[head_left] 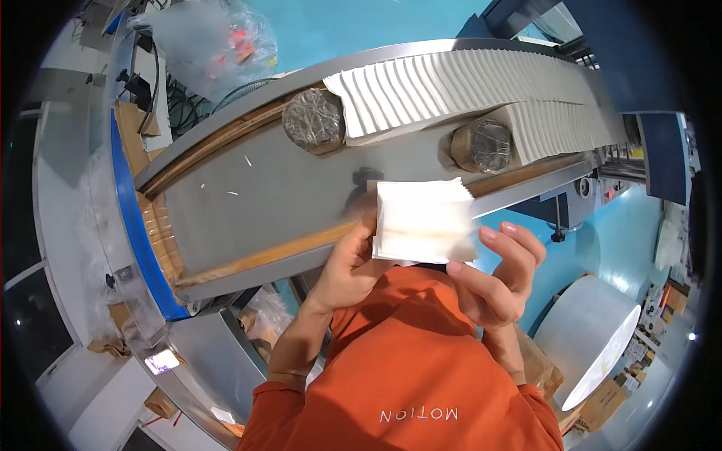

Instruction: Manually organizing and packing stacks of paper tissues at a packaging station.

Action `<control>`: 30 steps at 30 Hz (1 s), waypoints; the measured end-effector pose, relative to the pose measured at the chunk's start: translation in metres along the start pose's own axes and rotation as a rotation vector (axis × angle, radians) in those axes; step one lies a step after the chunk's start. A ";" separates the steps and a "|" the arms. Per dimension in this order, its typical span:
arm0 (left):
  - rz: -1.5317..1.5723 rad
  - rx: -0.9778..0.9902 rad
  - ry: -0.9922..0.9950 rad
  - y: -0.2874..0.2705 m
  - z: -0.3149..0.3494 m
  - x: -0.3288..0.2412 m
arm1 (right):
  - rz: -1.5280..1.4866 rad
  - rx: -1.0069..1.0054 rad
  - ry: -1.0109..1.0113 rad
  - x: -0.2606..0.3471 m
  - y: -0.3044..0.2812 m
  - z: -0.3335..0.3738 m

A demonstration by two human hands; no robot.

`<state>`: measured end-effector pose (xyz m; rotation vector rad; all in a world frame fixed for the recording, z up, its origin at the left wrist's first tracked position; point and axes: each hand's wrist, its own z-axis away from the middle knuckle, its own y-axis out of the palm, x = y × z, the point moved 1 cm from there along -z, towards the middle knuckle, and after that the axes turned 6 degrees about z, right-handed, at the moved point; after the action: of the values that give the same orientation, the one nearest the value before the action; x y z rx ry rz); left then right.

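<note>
Gripping a thick stack of thin white sheets [423,225] by its left edge, the left hand [350,264] hides most of its fingers behind the stack, which is held up just over the near edge of the grey bench [248,207]. The right hand [498,274] is spread loosely beside the stack's right side, fingers parted and bent; whether its thumb touches the lower corner is hard to tell. The stack's upper edge looks ragged and layered, its face soft and slightly blurred. On the bench's smooth surface, bordered by wood-brown strips, a long pleated row of white sheets [451,86] and a shorter row [564,129] lean in ridges. Against their left ends stand two squat round blocks, a far one [314,120] and a near one [481,145], wrapped in shiny clear film that obscures what is inside.
</note>
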<state>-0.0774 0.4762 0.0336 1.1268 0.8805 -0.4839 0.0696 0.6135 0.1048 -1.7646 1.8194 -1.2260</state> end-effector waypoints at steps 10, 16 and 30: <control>-0.070 0.021 -0.065 -0.009 0.002 -0.016 | -0.111 0.175 0.337 0.010 0.010 -0.035; -0.014 0.030 -0.006 -0.014 0.004 -0.010 | 0.027 0.075 0.062 0.007 0.011 -0.023; 0.030 -0.115 -0.102 -0.007 -0.002 -0.012 | -0.060 0.039 0.093 -0.001 0.015 -0.016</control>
<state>-0.0899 0.4740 0.0388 1.0007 0.7914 -0.4568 0.0482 0.6176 0.1022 -1.7799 1.7921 -1.3790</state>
